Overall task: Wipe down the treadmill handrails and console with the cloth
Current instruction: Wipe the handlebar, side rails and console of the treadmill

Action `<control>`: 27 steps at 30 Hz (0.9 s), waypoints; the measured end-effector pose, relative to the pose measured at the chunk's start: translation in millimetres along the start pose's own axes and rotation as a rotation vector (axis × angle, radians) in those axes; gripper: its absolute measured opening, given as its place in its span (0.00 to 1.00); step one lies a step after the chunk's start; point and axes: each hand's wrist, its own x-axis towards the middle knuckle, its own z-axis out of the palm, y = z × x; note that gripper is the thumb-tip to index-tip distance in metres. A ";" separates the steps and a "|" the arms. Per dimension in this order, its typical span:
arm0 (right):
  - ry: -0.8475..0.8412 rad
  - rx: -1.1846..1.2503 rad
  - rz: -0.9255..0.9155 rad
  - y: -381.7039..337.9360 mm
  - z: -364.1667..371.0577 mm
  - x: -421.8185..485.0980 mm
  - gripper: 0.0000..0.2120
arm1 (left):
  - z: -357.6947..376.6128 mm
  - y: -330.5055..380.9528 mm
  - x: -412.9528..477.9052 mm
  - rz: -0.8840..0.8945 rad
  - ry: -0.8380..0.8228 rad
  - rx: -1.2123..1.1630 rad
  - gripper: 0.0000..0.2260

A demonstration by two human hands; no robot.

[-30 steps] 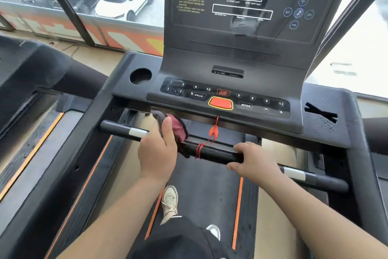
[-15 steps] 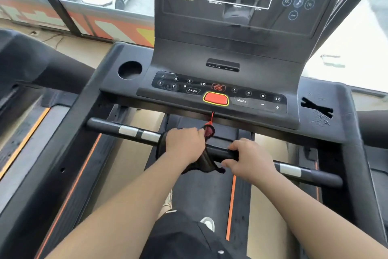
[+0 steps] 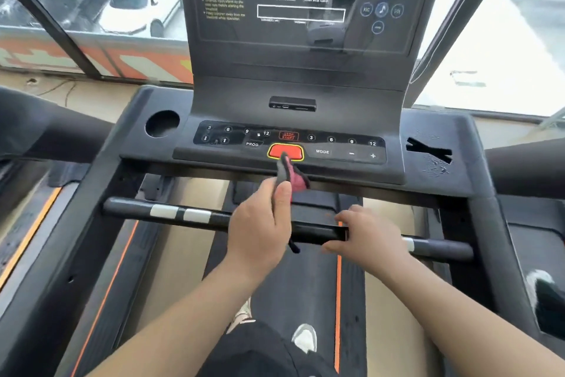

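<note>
I stand on a treadmill facing its dark console (image 3: 293, 95). My left hand (image 3: 260, 230) grips a dark grey and pink cloth (image 3: 290, 176) and holds it up off the black front handrail (image 3: 159, 211), its tip in front of the red stop button (image 3: 286, 151). My right hand (image 3: 367, 239) rests on the same handrail just right of centre, fingers curled over the bar. The button panel (image 3: 336, 144) and the display screen (image 3: 305, 3) sit above the cloth.
A round cup holder (image 3: 162, 123) sits left of the button panel, and a cracked recess (image 3: 429, 152) lies to its right. Padded side arms (image 3: 46, 129) extend on both sides. Below are the belt (image 3: 305, 285) and my shoes. Windows with parked cars lie beyond.
My left hand slid right along the handrail with the cloth, then lifted it off the bar toward the red button. My right hand stayed on the rail.
</note>
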 end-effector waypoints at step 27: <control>0.072 0.065 0.030 70.7 -3.7 -33.1 0.27 | 108.2 17.3 22.7 0.173 -0.662 0.587 0.15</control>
